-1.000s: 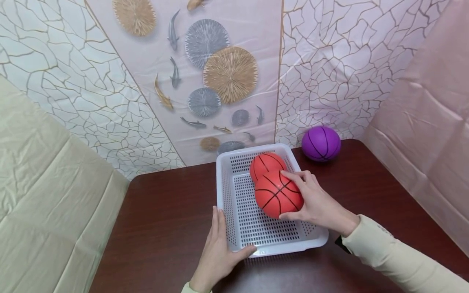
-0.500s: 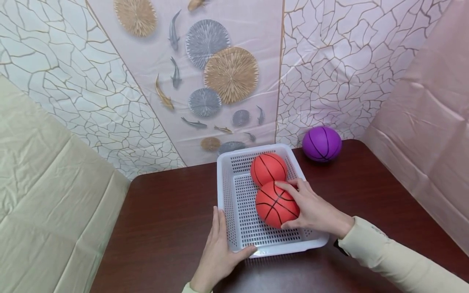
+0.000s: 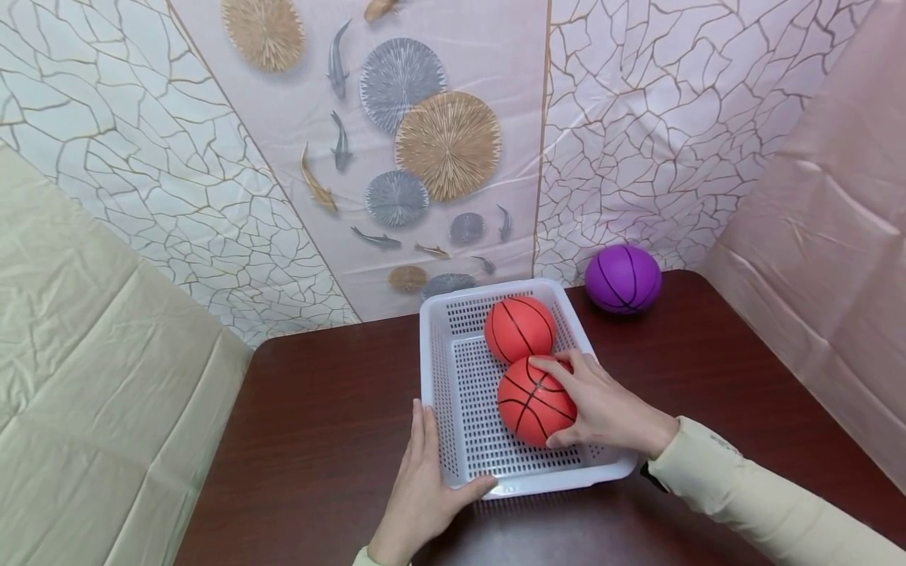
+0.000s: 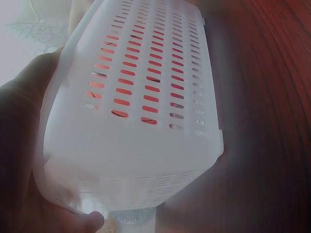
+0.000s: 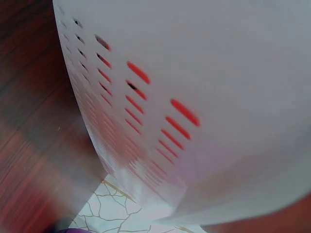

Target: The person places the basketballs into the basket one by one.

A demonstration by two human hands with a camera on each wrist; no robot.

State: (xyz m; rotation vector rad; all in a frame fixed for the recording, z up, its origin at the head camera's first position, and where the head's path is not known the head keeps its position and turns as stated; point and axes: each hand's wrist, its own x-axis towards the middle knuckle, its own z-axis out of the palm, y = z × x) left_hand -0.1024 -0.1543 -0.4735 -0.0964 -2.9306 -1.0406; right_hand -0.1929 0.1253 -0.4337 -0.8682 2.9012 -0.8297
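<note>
And here's the right hand (image 3: 609, 413), reaching over the right rim of the white basket (image 3: 427, 354), with the near red ball (image 3: 531, 405) in its grasp! The thumb (image 3: 562, 437) is on the ball's near side, the index finger (image 3: 552, 367) across its far upper part, spread about as wide as the ball itself. The ball sits in that gap, most of it bulging out left of the fingertips, inside the basket towards its near right corner. Whether it rests on the basket floor, I can't tell.

Just behind it, by the basket's far right corner, sits the far red ball (image 3: 519, 328); the two look close, though contact is hard to judge.

Over to the left hand (image 3: 423, 487), at the basket's near left corner: fingers straight and laid along the left wall, thumb stretched out over the near rim, no ball in it.

The basket stands towards the far edge of the dark worktop (image 3: 325, 409), and out at the worktop's far right corner, there's the purple ball (image 3: 623, 279), well apart from both hands. From the left wrist, red shows through the basket's slots.
</note>
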